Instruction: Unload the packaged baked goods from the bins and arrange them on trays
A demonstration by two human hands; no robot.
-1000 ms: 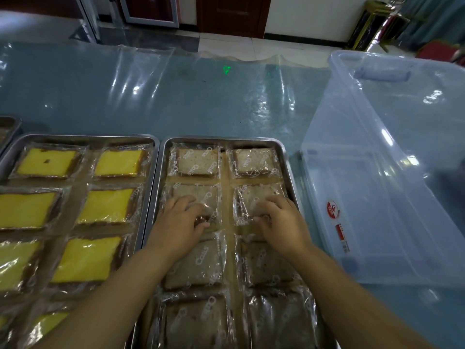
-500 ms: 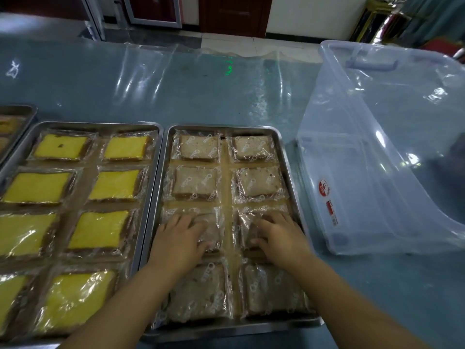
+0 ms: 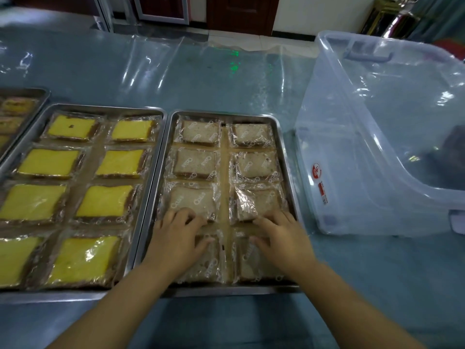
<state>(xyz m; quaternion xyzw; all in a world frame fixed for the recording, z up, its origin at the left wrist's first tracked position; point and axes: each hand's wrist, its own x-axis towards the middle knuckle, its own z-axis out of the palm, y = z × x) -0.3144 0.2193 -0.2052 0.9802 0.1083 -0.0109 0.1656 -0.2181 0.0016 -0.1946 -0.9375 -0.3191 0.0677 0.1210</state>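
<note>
Flat-fingered, gripping nothing, left hand and right hand press front-row packets near tray rim.

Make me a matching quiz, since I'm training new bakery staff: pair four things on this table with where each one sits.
Things:
1. yellow cake tray
2. brown bread tray
3. clear bin
4. third tray

Places:
A. right of all the trays
B. under the left hand and right hand
C. between two other trays
D. cut off by the picture's left edge

Pairs: 1-C, 2-B, 3-A, 4-D
</note>
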